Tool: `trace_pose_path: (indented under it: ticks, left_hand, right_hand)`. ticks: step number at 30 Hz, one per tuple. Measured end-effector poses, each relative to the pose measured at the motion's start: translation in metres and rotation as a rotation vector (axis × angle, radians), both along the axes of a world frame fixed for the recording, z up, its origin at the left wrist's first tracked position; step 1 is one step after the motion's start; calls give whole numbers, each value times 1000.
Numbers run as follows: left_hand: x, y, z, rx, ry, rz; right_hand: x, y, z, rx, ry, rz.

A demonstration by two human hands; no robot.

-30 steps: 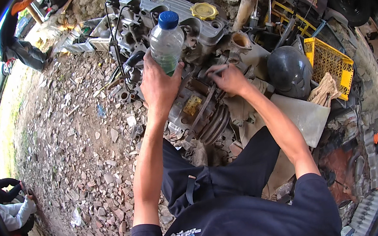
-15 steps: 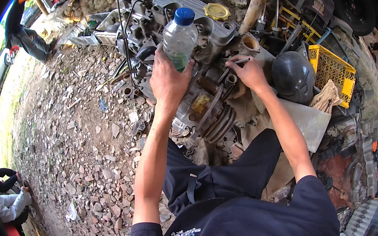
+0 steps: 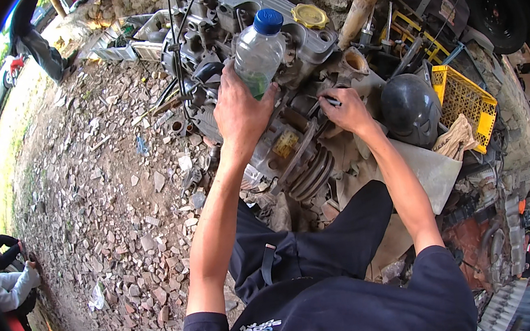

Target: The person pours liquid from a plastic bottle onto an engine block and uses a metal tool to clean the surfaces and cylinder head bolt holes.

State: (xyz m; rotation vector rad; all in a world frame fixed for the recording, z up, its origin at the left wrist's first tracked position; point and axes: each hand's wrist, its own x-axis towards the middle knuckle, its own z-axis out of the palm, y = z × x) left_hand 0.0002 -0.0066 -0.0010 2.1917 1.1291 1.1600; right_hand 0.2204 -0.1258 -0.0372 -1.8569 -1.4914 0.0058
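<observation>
Bottle [image 3: 259, 53] of clear plastic, blue-capped, is grasped in the left hand [image 3: 243, 108], left of the right hand [image 3: 348, 110] pinching a slim metallic-looking rod [image 3: 333, 101]; slackened grip could drop either onto grey metal engine parts [image 3: 266, 156].

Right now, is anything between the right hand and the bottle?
Nothing visible blocks it. The left hand grips the bottle low; across the gap, the right hand pinches a slim object. Engine parts show behind the gap, apparently lower, though one view can't settle depth.
</observation>
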Motion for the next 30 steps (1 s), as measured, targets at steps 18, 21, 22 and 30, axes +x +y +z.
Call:
trace_pose_path:
  ticks: [18, 21, 22, 30]
  left_hand:
    - [0, 2, 0, -2, 32, 12]
    - [2, 0, -1, -5, 39, -7]
    - [1, 2, 0, -11, 41, -4]
    - [-1, 2, 0, -33, 37, -3]
  right_hand:
    - [-6, -4, 5, 12, -89, 70]
    - [-2, 3, -15, 188, -120, -23]
    - [-6, 1, -11, 127, -140, -7]
    - [-14, -8, -13, -13, -403, 29]
